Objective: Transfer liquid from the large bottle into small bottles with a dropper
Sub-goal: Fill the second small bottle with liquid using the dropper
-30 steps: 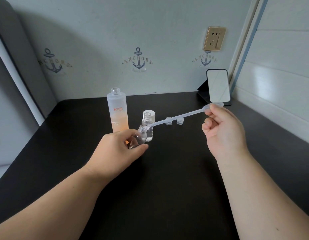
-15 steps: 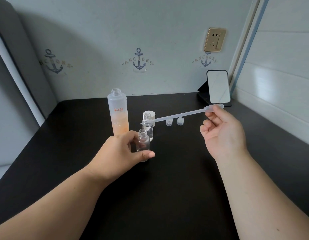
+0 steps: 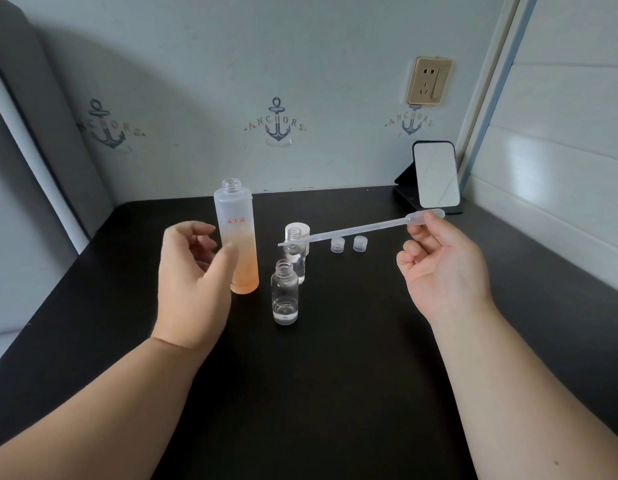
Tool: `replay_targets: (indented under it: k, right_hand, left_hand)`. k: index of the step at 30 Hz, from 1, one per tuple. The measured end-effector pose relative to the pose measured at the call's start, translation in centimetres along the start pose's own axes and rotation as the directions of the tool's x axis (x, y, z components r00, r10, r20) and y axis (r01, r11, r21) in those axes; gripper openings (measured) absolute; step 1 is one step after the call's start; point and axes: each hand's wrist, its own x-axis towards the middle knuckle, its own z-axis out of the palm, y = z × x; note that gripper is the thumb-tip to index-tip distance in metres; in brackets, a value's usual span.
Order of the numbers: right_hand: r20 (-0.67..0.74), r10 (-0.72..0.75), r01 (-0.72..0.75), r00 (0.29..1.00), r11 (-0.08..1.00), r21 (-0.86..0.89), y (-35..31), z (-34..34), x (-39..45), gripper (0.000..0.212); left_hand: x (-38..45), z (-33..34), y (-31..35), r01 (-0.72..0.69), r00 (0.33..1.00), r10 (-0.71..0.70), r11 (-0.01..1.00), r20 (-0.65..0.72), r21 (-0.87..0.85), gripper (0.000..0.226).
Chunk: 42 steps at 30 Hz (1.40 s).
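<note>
The left hand (image 3: 193, 282) hangs with loosely spread fingers holding nothing, its thumb in front of the large bottle (image 3: 236, 237) and hiding part of the frosted side — whether skin touches glass cannot be told. The right hand (image 3: 442, 271) pinches the bulb of the dropper (image 3: 356, 230), whose thin tip crosses the mouth of the rear small bottle (image 3: 295, 252); that bottle in turn covers most of a white cap (image 3: 298, 227) behind it. The near small bottle (image 3: 284, 292) stands upright and uncapped just right of the large bottle, with a little clear liquid at its base. Two small caps (image 3: 349, 244) sit further back. The black tabletop (image 3: 318, 393) lies bare toward the near edge — a mirror (image 3: 436, 178) leans by the anchor-printed wall (image 3: 276, 123).
</note>
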Motion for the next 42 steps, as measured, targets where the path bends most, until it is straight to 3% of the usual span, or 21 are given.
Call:
replay_targets:
  k: [2,4,8,15,22,37,42]
  right_hand:
    - [0.011,0.007,-0.007,1.0,1.0,-0.01,0.0,0.0,0.0,0.015]
    - [0.018,0.012,-0.012,1.0,1.0,-0.011,0.1,0.0,0.0,0.016]
    - [0.03,0.016,-0.016,0.999,1.0,-0.014,0.2,-0.1,0.1,0.014]
    - [0.076,0.018,-0.02,0.997,1.0,0.014,0.1,-0.1,0.1,0.016]
    - [0.091,-0.016,0.006,0.996,0.993,0.117,-0.1,-0.3,0.1,0.016]
    - [-0.006,-0.07,0.07,0.998,0.997,0.04,-0.4,-0.2,0.0,0.022]
    - [-0.016,-0.123,0.124,0.992,0.992,0.026,-0.4,-0.4,0.2,0.012]
  left_hand:
    - [0.5,0.2,-0.5,0.084,0.992,-0.082,0.996,0.095,-0.02,0.055]
    - [0.6,0.6,-1.0,0.103,0.974,-0.114,0.993,0.194,0.063,0.071]
    - [0.7,1.1,-1.4,0.055,0.976,-0.1,0.973,0.195,0.226,0.055]
    - [0.6,0.8,-1.1,0.066,0.981,-0.09,0.988,0.17,0.141,0.038]
    - [0.1,0.5,-0.3,0.008,0.975,-0.046,0.985,0.216,0.174,0.046]
    - [0.1,0.6,-0.3,-0.138,0.973,0.073,0.944,0.217,0.3,0.048]
    - [0.2,0.5,-0.3,-0.211,0.968,0.137,0.897,0.211,0.389,0.046]
